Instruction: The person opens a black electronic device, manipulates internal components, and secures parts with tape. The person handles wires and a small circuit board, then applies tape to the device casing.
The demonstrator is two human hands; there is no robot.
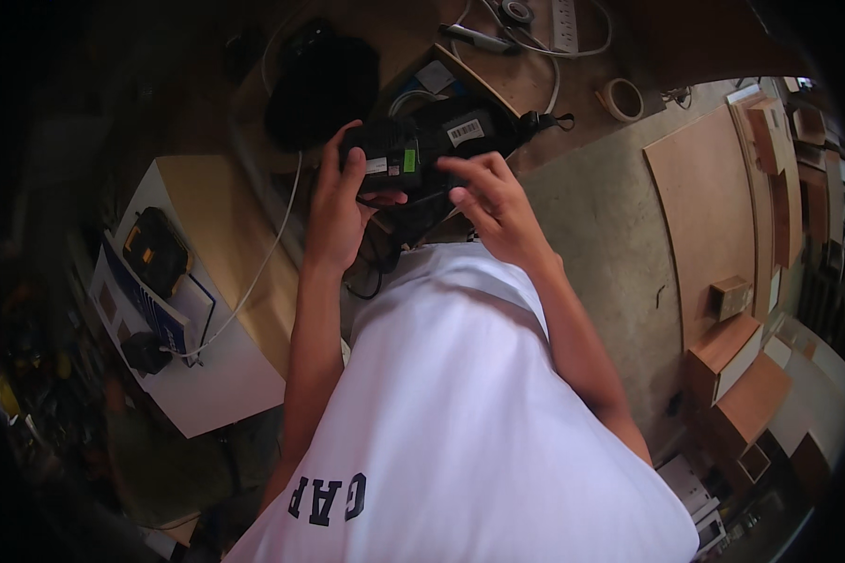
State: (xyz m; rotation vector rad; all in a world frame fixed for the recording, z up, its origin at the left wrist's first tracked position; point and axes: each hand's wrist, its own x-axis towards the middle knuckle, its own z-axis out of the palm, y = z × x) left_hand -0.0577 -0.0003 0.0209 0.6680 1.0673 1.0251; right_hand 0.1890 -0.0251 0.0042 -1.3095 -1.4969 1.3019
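I hold a black power tool [432, 145] with a white label and a small green patch in front of my chest. My left hand [340, 197] wraps around its left end, thumb under the body. My right hand [493, 202] touches its underside near the middle, fingers bent against the black housing. A black strap loop hangs off the tool's right end. My white shirt fills the lower middle of the view.
A wooden workbench [535, 84] behind the tool carries a black bag [319, 84], a white power strip [564, 23], cables and a tape roll [622, 98]. A white box [225, 375] with a black charger [155, 249] stands at left. Wooden boards [704, 206] and small boxes lie on the concrete floor at right.
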